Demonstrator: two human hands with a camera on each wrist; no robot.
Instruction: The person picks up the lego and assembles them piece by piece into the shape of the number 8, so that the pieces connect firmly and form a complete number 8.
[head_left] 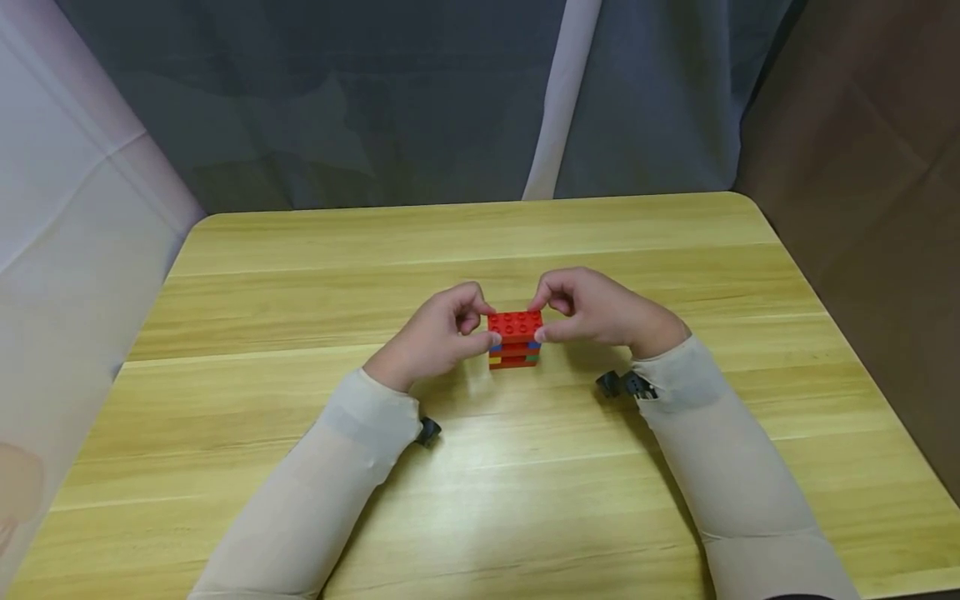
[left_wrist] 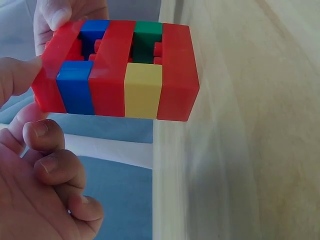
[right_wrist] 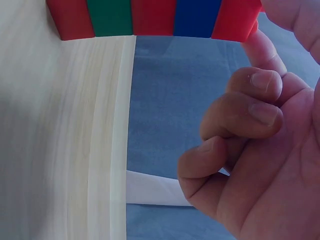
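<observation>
A small stack of toy bricks [head_left: 514, 337] stands on the wooden table [head_left: 300, 467] between both hands. Red layers alternate with blue, yellow and green ones, and a red studded brick tops it. My left hand [head_left: 442, 333] pinches the top brick's left side with thumb and forefinger, and its other fingers [left_wrist: 55, 170] are curled. My right hand [head_left: 592, 312] pinches the right side the same way. The brick stack [left_wrist: 117, 70] fills the upper left wrist view, showing gaps between layers. In the right wrist view the brick stack [right_wrist: 150, 17] sits at the top edge, above my curled fingers [right_wrist: 240, 120].
The table's far edge [head_left: 480, 204] meets a grey-blue curtain [head_left: 375, 92] with a white strip. A brown wall [head_left: 862, 167] stands at the right and a pale sheet [head_left: 67, 250] at the left. Bare tabletop lies all around the stack.
</observation>
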